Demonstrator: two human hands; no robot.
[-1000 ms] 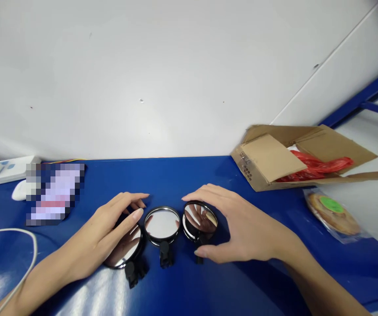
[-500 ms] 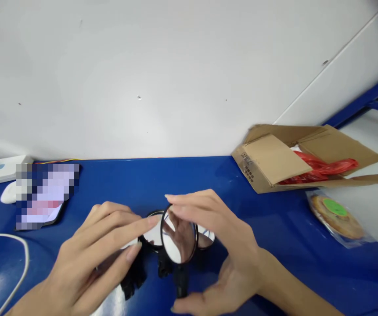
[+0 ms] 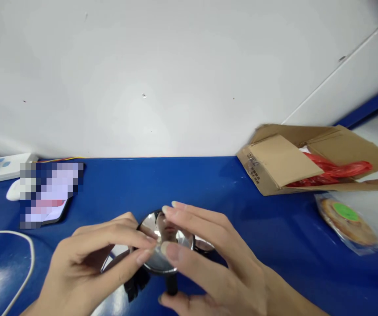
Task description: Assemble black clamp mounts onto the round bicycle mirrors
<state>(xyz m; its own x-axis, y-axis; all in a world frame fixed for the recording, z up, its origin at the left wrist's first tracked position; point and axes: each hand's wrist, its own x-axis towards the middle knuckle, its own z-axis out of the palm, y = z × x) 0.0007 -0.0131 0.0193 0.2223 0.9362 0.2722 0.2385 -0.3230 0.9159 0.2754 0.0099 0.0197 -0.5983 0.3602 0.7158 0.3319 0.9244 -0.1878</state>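
Observation:
A round, black-rimmed mirror point(image 3: 157, 264) with a black stem point(image 3: 171, 284) is tilted up in front of me. My right hand point(image 3: 223, 259) grips it, fingertips over the glass and top rim, thumb by the foot of the stem. My left hand point(image 3: 99, 254) is closed in a pinch at the mirror's left face; whatever lies between thumb and index finger is too small to make out. Another round mirror point(image 3: 205, 245) shows partly behind my right fingers. Below my left hand are black clamp-like parts point(image 3: 136, 283), mostly covered.
On the blue table point(image 3: 162, 180), a phone point(image 3: 52, 193) and a white mouse point(image 3: 15, 189) lie at left, near a white cable point(image 3: 30, 254). An open cardboard box point(image 3: 284, 160) holding a red plastic bag point(image 3: 343, 166) stands right, beside a wrapped round pastry point(image 3: 347, 221).
The mirror has tipped back and shifted slightly left. My left fingers have moved from beside it into a pinch at its face. My right index finger now presses on the glass.

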